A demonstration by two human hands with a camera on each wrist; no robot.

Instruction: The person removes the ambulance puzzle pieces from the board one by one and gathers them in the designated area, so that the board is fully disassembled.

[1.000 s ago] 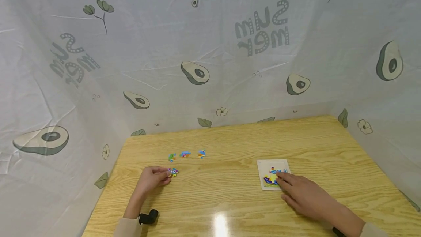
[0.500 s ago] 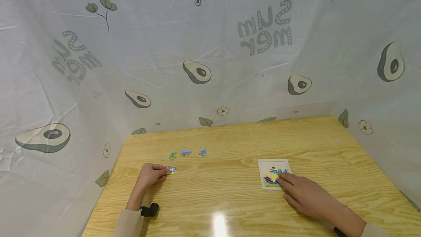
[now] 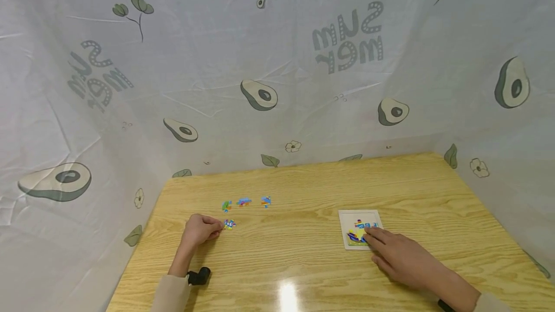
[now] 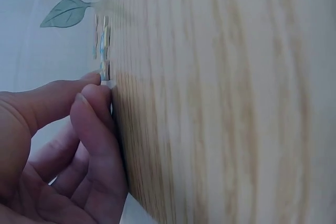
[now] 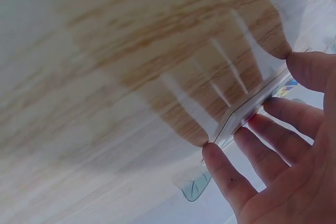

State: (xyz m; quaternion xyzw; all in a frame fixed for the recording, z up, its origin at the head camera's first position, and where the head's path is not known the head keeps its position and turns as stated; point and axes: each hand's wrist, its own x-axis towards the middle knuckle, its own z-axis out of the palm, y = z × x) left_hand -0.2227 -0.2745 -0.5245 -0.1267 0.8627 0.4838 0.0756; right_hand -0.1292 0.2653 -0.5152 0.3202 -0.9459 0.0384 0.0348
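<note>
My left hand is low over the table at the left, its thumb and index finger pinching the edge of a small colourful jigsaw piece. From the left wrist view, the piece shows only edge-on, right at the fingertips. My right hand lies with extended fingers on the near right part of a square white puzzle tray. Joined pieces with a yellow and blue picture fill the tray's lower part, partly covered by the fingers. In the right wrist view, fingertips rest on the tray and thumb tip touches the table.
Behind the left hand lie three more jigsaw pieces: a green one, a blue one and a blue-orange one. The wooden table ends at a pale curtain printed with avocados, behind and at both sides.
The piece at the left fingertips has turned slightly and shifted a little on the table. My right hand stays on the tray. The head view has tilted slightly.
</note>
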